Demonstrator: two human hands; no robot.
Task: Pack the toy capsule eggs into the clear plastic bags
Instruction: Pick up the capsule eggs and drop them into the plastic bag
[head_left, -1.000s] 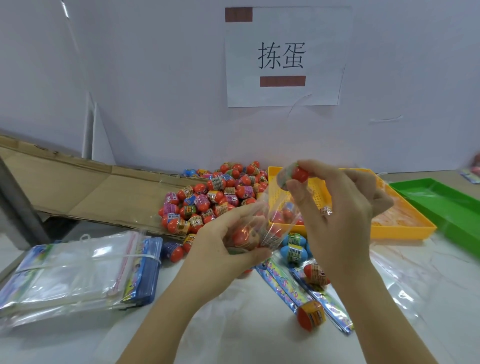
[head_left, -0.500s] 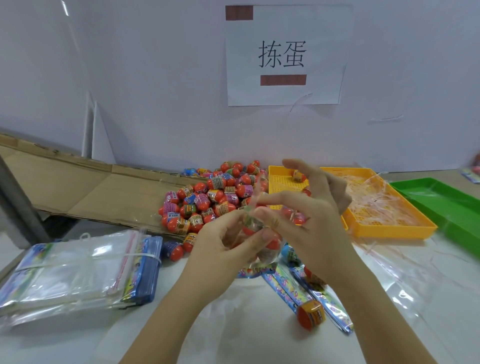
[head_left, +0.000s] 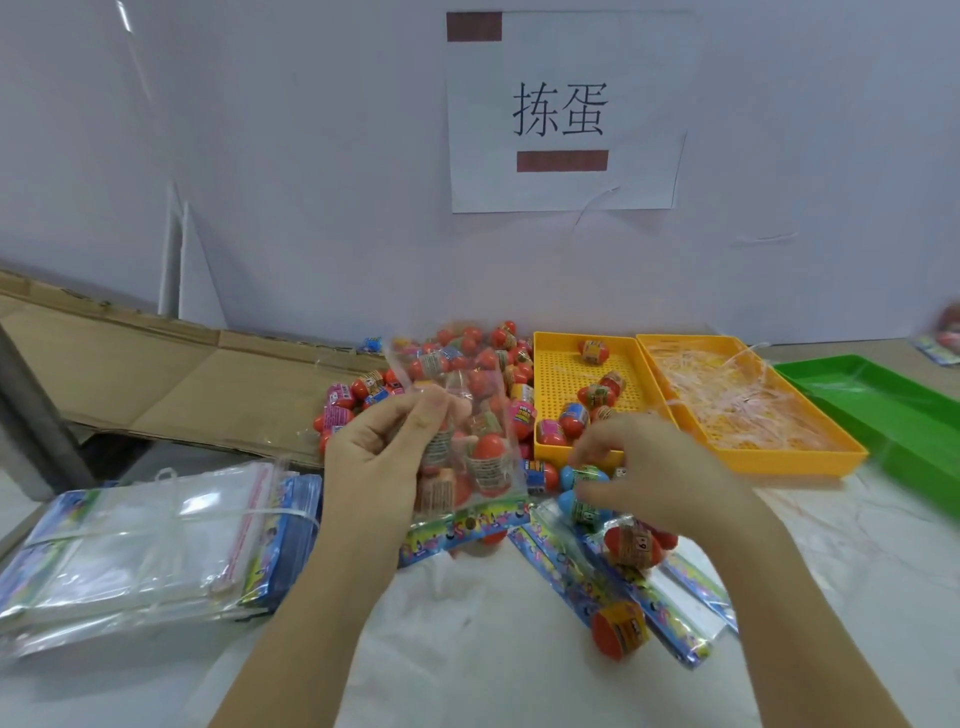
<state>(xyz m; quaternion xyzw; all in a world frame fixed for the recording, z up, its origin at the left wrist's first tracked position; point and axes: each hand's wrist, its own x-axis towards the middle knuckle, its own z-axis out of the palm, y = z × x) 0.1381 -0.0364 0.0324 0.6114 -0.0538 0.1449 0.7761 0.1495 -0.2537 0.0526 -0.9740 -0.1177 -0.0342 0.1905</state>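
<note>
My left hand (head_left: 379, 457) grips a clear plastic bag (head_left: 470, 441) upright, with several red capsule eggs inside it. My right hand (head_left: 660, 473) is low over the table, its fingers curled around blue capsule eggs (head_left: 582, 480) lying in front of the yellow tray. A heap of loose capsule eggs (head_left: 467, 358) lies behind the bag. More eggs (head_left: 592, 402) sit in the left yellow tray (head_left: 558, 374). A red egg (head_left: 621, 634) lies on flat printed bags (head_left: 649, 608) near me.
A banded stack of empty clear bags (head_left: 150, 540) lies at the left. A second yellow tray (head_left: 841, 447) holds thin plastic strips. A green tray (head_left: 893, 400) stands at the right. Flattened cardboard (head_left: 135, 379) leans at the back left.
My right hand has left the bag's mouth and dropped to the blue eggs on the table. My left hand has raised the bag upright.
</note>
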